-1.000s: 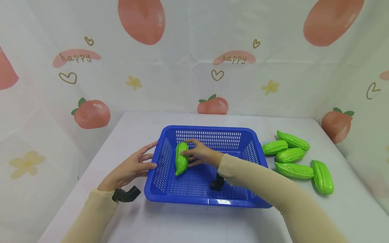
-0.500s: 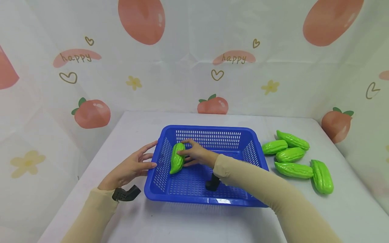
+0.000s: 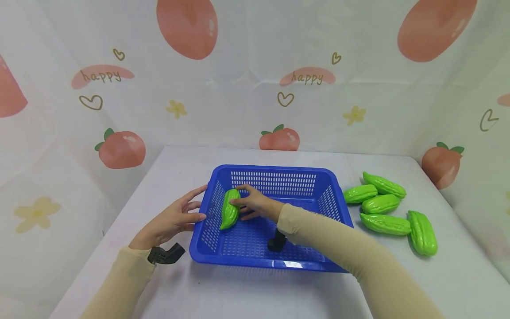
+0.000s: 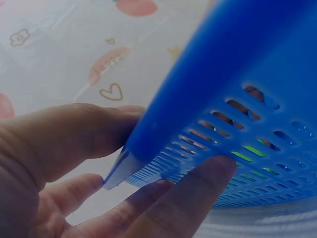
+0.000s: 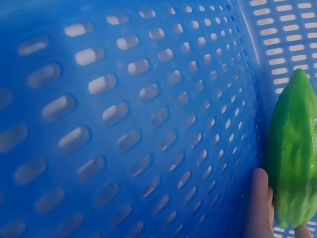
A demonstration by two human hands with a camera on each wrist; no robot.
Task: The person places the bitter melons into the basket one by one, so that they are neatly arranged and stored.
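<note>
A glossy green toy bitter melon (image 3: pixel 229 209) lies lengthwise inside the blue plastic basket (image 3: pixel 275 265), close to its left wall. My right hand (image 3: pixel 255 203) reaches into the basket and holds this bitter melon, thumb on the near side and fingers about its far end. In the right wrist view the bitter melon (image 5: pixel 294 153) is at the right, with fingertips at its lower end. My left hand (image 3: pixel 171 221) touches the basket's left side from outside, fingers fairly straight. The left wrist view shows its fingertips against the rim and the slotted wall (image 4: pixel 198 144).
Several more bitter melons (image 3: pixel 381 204) lie on the white table (image 3: pixel 239 297) to the right of the basket, one (image 3: pixel 422 232) apart at the near right. A patterned cloth (image 3: pixel 239 97) hangs behind the table and at its sides.
My right hand has moved the bitter melon a little left across the basket, toward its left wall. The left hand and the basket have stayed put.
</note>
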